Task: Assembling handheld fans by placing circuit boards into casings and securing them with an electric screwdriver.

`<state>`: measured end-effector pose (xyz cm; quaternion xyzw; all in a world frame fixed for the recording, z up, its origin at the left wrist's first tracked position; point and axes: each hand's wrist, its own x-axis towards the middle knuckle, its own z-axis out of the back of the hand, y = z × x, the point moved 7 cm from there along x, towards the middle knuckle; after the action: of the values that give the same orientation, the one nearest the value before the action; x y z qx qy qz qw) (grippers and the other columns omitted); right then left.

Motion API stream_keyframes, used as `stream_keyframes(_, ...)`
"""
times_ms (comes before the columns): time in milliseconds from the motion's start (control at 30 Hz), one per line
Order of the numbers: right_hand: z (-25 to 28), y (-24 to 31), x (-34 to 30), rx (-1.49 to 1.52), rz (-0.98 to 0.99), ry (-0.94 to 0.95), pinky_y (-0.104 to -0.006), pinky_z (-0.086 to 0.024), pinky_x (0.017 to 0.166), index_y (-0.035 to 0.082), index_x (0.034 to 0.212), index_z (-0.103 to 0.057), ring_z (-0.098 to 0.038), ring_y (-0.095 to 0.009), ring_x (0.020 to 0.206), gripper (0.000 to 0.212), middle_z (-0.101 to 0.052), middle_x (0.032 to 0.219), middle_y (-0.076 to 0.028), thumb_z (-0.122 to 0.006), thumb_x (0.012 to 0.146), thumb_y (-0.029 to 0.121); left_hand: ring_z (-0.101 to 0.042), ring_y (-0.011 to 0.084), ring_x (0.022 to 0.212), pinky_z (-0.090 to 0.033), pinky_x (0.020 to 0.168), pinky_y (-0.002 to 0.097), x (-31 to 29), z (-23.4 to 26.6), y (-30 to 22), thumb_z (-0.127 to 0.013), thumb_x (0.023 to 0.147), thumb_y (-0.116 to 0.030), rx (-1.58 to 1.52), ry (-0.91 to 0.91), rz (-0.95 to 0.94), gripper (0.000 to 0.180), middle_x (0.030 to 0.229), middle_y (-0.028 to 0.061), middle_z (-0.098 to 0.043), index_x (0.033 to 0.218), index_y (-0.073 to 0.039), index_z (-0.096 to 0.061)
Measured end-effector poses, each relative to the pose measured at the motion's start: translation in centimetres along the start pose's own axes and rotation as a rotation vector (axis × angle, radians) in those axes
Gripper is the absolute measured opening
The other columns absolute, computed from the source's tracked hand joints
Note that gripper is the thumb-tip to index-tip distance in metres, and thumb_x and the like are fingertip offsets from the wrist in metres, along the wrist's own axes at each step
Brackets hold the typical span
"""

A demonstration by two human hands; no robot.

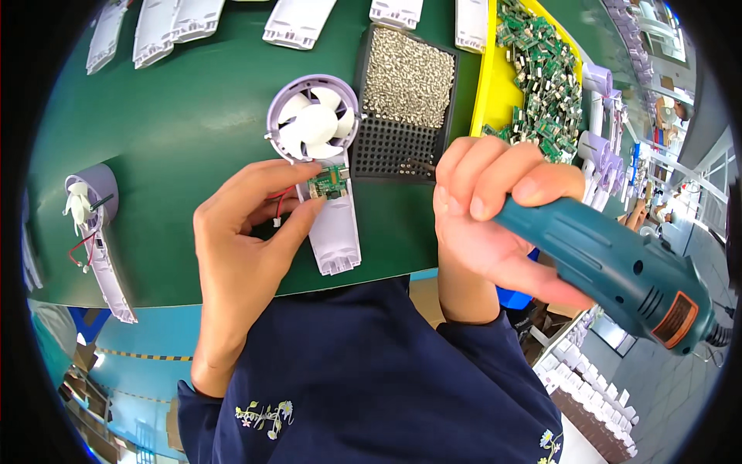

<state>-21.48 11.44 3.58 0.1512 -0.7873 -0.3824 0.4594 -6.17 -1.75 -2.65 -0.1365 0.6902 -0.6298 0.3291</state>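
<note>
My left hand [251, 220] pinches a small green circuit board [330, 182] by its edge, over the handle of a lilac handheld fan housing [335, 236]. White fan blades [313, 127] sit in the round ring above it. Red and black wires with a white plug [277, 222] hang beside my fingers. My right hand [506, 209] is wrapped round a teal electric screwdriver [610, 259]. Its dark bit reaches left to the lower part of a black screw tray [398, 151], where a few screws sit in the holes. A heap of silver screws [410, 77] fills the tray's upper part.
A yellow bin [502, 85] piled with green circuit boards stands right of the tray. Several pale housing shells [300, 22] lie along the far side of the green table [178, 116]. Another fan housing with loose wires [100, 232] rests at the left. Other people's hands show far right.
</note>
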Motion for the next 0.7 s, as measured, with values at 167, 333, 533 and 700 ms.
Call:
stream_keyframes(167, -0.3, 1.1, 0.2, -0.016, 0.021, -0.039, -0.0315, -0.035, 0.05, 0.004, 0.107, -0.049, -0.044, -0.018, 0.056, 0.088, -0.049, 0.076, -0.006, -0.048, 0.078, 0.087, -0.068, 0.0123, 0.084, -0.058, 0.075, 0.0236, 0.0, 0.0, 0.2, -0.072, 0.08, 0.01, -0.005, 0.016, -0.061, 0.027, 0.105, 0.0101, -0.069, 0.105, 0.001, -0.071)
stream_keyframes(333, -3.5, 3.2, 1.8, 0.003, 0.014, -0.001, -0.0275, -0.035, 0.045, 0.01, 0.103, -0.051, -0.046, -0.013, 0.053, 0.065, -0.053, 0.073, -0.001, -0.058, 0.085, 0.072, -0.069, 0.0138, 0.084, -0.059, 0.075, 0.024, 0.2, 0.1, -0.1, -0.073, 0.08, 0.008, 0.005, 0.024, -0.126, 0.027, 0.104, 0.0108, -0.069, 0.106, 0.0, -0.071)
stream_keyframes(533, -6.9, 0.3, 0.7, -0.015, 0.026, 0.002, -0.0293, -0.035, 0.043, 0.01, 0.103, -0.049, -0.044, -0.014, 0.048, 0.06, -0.051, 0.07, -0.003, -0.06, 0.087, 0.067, -0.068, 0.0139, 0.093, -0.057, 0.082, 0.0249, 0.4, 0.3, 0.2, -0.071, 0.081, 0.011, 0.008, 0.076, -0.098, 0.028, 0.108, 0.0105, -0.066, 0.108, 0.003, -0.07)
stream_keyframes(700, -6.7, -0.2, 0.3, 0.019, -0.008, 0.027, -0.0288, -0.034, 0.045, 0.009, 0.104, -0.049, -0.044, -0.014, 0.049, 0.064, -0.051, 0.071, -0.004, -0.059, 0.086, 0.069, -0.068, 0.0139, 0.091, -0.058, 0.079, 0.0245, 0.3, 0.4, 0.1, -0.072, 0.079, 0.011, 0.069, 0.07, -0.142, 0.028, 0.107, 0.0112, -0.067, 0.106, 0.002, -0.071)
